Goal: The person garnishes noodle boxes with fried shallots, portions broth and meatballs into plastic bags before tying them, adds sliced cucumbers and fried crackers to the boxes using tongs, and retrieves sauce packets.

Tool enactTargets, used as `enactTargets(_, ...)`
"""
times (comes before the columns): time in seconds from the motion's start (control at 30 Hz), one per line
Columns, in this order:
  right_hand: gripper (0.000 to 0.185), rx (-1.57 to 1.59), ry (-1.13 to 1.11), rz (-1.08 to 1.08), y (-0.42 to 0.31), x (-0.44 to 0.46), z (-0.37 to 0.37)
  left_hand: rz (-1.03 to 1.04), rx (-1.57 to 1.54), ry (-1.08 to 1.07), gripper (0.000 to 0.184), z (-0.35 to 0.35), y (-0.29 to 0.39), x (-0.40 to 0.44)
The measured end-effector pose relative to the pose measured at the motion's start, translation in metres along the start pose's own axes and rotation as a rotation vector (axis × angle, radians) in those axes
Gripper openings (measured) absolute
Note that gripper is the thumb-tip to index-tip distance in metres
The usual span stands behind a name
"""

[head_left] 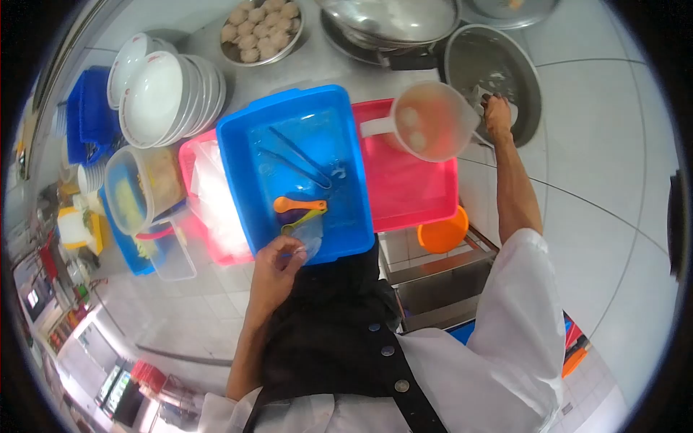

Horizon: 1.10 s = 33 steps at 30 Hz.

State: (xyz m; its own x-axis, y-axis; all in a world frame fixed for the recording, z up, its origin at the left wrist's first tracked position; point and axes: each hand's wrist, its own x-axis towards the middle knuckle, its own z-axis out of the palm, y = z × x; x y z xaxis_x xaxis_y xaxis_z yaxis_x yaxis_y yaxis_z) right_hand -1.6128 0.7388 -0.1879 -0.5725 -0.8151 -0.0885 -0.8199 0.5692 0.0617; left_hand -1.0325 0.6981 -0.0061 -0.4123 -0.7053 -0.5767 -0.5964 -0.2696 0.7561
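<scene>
The left hand (278,270) pinches a clear bag (310,235) between thumb and fingers at the blue tray's (355,159) near edge; the bag's long axis runs from the fingertips away from the body, leaning slightly right. The right hand (498,115) is well apart, beyond the tray's right side and inside the rim of the pot (534,94), so it is the nearer hand to the pot. It seems closed on a pale thing (479,96), though blur and glare hide what that is.

Counts, by the tray: inside it, one pair of tongs (299,156), slanting from far left to near right, plus one orange spoon (299,206) and one yellow spoon (309,216) beside the bag; right of it, one jug (437,137) showing two balls (413,128) over one pink tray (415,195); left and beyond, two stacks of bowls (153,101).
</scene>
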Motion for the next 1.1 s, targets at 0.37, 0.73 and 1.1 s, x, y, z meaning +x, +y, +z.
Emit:
enactTargets(0.37, 0.024, 0.638, 0.242, 0.156, 0.016, -0.034, -0.024, -0.146, -0.410, -0.067, 0.011, -0.005, 0.008, 0.001)
enactTargets(0.73, 0.023, 0.838, 0.534, 0.173, -0.092, -0.251, -0.277, 0.035, -0.560, -0.189, 0.015, 0.011, 0.002, 0.018)
enactTargets(1.1, 0.019, 0.846, 0.027, -0.108, -0.218, -0.341, -0.250, 0.084, -0.606, -0.277, 0.026, 0.018, -0.008, -0.005)
